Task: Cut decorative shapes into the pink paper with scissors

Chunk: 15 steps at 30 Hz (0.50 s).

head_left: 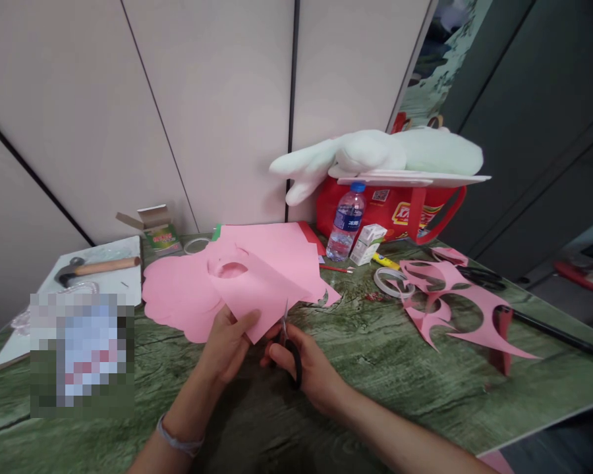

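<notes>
My left hand (230, 345) pinches the lower corner of a pink paper sheet (264, 283) that has a curved cut-out near its upper left. My right hand (306, 362) is closed on black-handled scissors (295, 362), their blades pointing up at the sheet's right edge. Behind the held sheet lie more pink sheets (286, 240). A pink paper piece with a scalloped edge (172, 289) rests on the green marbled table at the left of them.
Pink scraps (474, 309), a tape roll (394, 283), a water bottle (346, 224), a small white box (368, 243) and a red bag (400, 210) with a white plush are at the right. A hammer (103, 266) on a white board and an open box (162, 236) are at the left.
</notes>
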Available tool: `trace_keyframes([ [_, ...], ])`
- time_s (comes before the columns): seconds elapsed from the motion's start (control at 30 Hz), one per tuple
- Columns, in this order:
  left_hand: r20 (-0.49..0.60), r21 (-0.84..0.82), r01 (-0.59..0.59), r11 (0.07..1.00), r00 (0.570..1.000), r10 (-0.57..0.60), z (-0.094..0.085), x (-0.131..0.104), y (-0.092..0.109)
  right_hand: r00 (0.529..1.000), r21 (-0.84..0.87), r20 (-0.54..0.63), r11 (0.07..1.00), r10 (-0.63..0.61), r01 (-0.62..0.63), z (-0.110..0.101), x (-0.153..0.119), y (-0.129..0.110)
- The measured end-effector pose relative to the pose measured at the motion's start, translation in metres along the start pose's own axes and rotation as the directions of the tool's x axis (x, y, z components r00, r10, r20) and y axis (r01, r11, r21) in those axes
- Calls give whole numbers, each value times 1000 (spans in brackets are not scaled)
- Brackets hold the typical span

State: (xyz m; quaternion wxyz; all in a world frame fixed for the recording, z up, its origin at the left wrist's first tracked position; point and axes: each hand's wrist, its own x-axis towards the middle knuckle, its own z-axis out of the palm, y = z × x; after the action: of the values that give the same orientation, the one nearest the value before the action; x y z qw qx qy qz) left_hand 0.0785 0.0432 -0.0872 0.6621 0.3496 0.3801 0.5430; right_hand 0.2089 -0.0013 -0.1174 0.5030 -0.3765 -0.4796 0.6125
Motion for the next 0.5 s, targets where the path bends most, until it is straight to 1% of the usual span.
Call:
trace_keyframes([
  [0.13,7,-2,3,1000,1000,-3,4,-2,-2,998,-29,-33,998,-53,52,2,-2,2],
  [0.23,23,20,7,1000,1000,-7,8,-5,-2,997,-17,-49,998,-62,61,4,-2,2],
  [0.4,-32,33,15,999,999,-14,9,-6,-2,995,-27,-66,997,-76,74,5,-2,2],
  [0.5,-30,33,26,999,999,-25,8,-5,-3,994,-45,-81,997,-69,66,5,-2,2],
])
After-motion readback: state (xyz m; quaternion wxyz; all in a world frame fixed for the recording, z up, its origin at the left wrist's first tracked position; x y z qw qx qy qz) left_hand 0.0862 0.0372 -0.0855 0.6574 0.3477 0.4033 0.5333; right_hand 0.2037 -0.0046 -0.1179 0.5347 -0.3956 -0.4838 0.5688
